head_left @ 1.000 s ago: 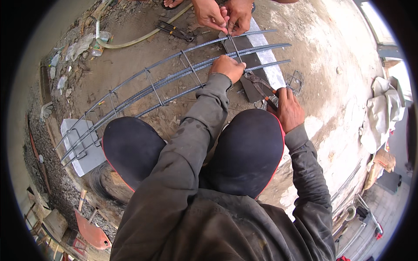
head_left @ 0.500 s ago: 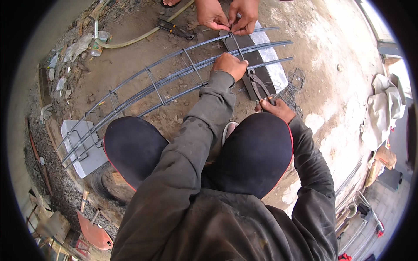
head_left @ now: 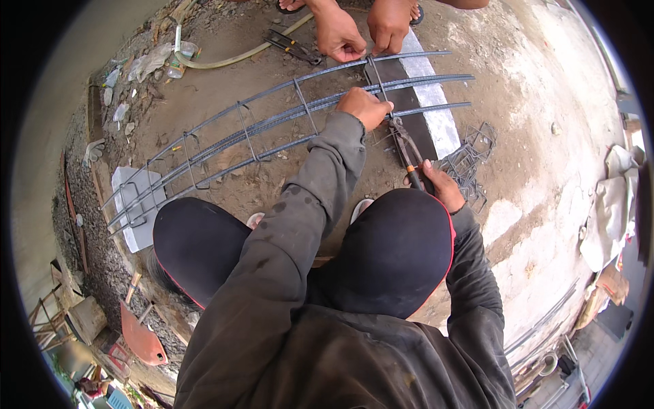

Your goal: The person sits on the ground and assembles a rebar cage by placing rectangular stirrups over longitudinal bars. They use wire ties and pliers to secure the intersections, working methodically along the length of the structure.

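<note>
A long rebar cage (head_left: 255, 127) of ribbed bars with square wire stirrups stretches across in front of me. My left hand (head_left: 363, 109) is closed on the stirrup (head_left: 377, 78) near the cage's right end, beside the near bar. In my right hand (head_left: 444, 185) is a pair of pincers (head_left: 407, 144) with orange and dark handles. Their jaws are at the corner where that stirrup meets the near bar, just by my left fingertips. Across the cage, a co-worker's two hands (head_left: 339, 34) pinch at the far bar around the same stirrup.
Dark-and-white block (head_left: 430, 102) supports the cage's right end; a pale block (head_left: 136, 235) supports the left. Loose stirrups (head_left: 471, 160) lie right of my pincers. Another hand tool (head_left: 293, 46) and a hose (head_left: 228, 60) lie beyond the cage. A red-brown shovel blade (head_left: 141, 334) is lower left.
The pincers' handles have come closer together, and the tool stands at the stirrup's near corner. My left hand keeps its hold. The co-worker's hands have drawn slightly apart. The whole view has shifted a little.
</note>
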`<state>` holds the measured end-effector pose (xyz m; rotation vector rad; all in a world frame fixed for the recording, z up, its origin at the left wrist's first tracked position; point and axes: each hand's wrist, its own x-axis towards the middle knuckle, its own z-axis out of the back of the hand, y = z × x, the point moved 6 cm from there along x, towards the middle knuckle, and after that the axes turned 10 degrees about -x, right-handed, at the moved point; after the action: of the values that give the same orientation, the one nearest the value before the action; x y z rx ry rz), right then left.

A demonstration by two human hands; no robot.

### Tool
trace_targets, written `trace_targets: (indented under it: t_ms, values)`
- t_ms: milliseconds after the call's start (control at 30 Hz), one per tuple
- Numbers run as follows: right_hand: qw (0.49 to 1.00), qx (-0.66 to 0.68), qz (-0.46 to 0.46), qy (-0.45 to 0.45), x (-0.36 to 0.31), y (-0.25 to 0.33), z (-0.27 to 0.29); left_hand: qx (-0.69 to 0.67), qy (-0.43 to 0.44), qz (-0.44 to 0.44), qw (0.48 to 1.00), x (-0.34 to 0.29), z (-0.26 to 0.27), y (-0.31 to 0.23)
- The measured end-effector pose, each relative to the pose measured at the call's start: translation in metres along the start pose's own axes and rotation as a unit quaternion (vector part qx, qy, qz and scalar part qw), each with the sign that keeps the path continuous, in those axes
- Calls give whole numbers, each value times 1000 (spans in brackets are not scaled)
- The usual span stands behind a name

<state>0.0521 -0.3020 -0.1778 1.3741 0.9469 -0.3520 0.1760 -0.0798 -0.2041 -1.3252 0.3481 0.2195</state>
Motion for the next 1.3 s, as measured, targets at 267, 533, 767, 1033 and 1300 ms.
trace_targets:
  t_ms: [267,533,767,1033,1300]
  values:
    - [718,-577,286,-265,-48,70,-13,88,-18,9,996,-3,3,-5]
    - [991,82,7,103,-10,14,-2,51,19,34,998,1,2,0]
    - [977,-157,140,18,-40,15,-21,134,-76,-145,977,-69,23,-65]
    - [974,81,153,-147,-129,31,-65,-36,151,-441,884,-141,1,-92]
    - [809,-519,87,-261,-176,5,-122,-149,86,-333,927,-148,61,-109]
